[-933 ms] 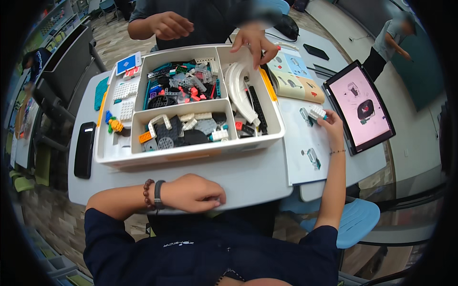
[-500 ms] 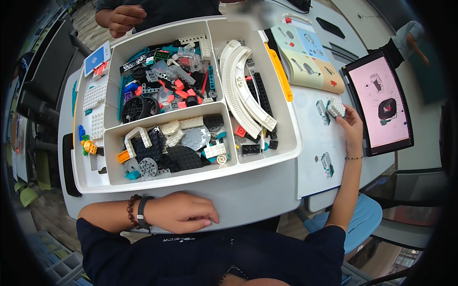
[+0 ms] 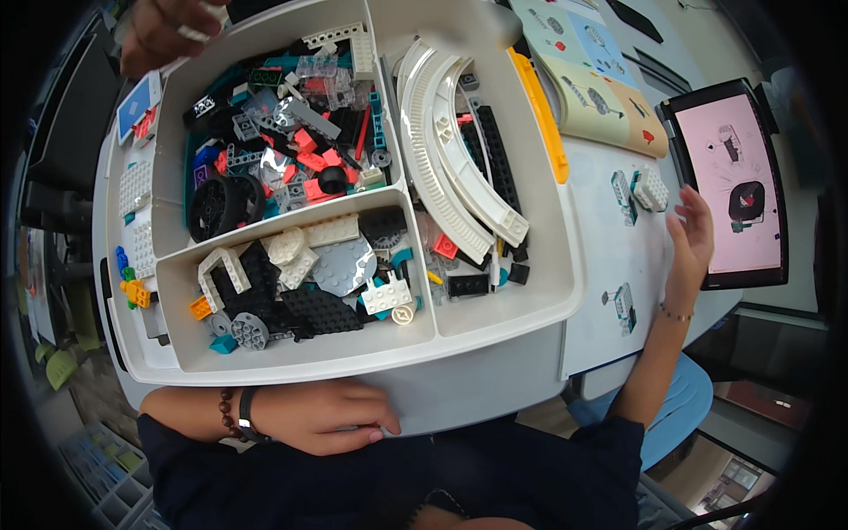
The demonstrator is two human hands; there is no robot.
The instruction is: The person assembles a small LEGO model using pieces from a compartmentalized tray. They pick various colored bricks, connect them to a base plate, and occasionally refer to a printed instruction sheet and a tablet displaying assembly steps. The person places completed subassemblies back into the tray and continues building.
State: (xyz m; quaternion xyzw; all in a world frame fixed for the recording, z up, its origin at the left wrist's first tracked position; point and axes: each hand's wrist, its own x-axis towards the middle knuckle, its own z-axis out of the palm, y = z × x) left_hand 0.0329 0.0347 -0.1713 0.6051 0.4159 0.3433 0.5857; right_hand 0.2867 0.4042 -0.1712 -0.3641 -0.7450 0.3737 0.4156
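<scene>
My left hand (image 3: pixel 331 417) lies at the near table edge in front of a white sorting tray (image 3: pixel 371 360), fingers loosely extended and nothing in them. At the right, my right hand (image 3: pixel 692 231) is open and empty, close beside a light grey-white studded brick assembly (image 3: pixel 652 191). That assembly rests on a white sheet (image 3: pixel 587 265), which shows a teal-and-grey brick build (image 3: pixel 624 199) and another such build (image 3: pixel 624 307); I cannot tell whether these are printed. The tray holds many mixed building bricks, black wheels (image 3: pixel 223 208) and curved white track pieces (image 3: pixel 442 150).
An instruction booklet (image 3: pixel 609 97) lies open at the far right. A tablet-like screen (image 3: pixel 733 185) with a pink picture stands right of my right hand. Another person's hand (image 3: pixel 168 35) is at the far left. A yellow latch (image 3: pixel 541 119) lines the tray's right side. A blue chair (image 3: pixel 676 411) stands below.
My right hand has let go of the grey-white brick assembly and drawn slightly right of it. The other person's hand has moved left. The view has shifted; my left hand still rests.
</scene>
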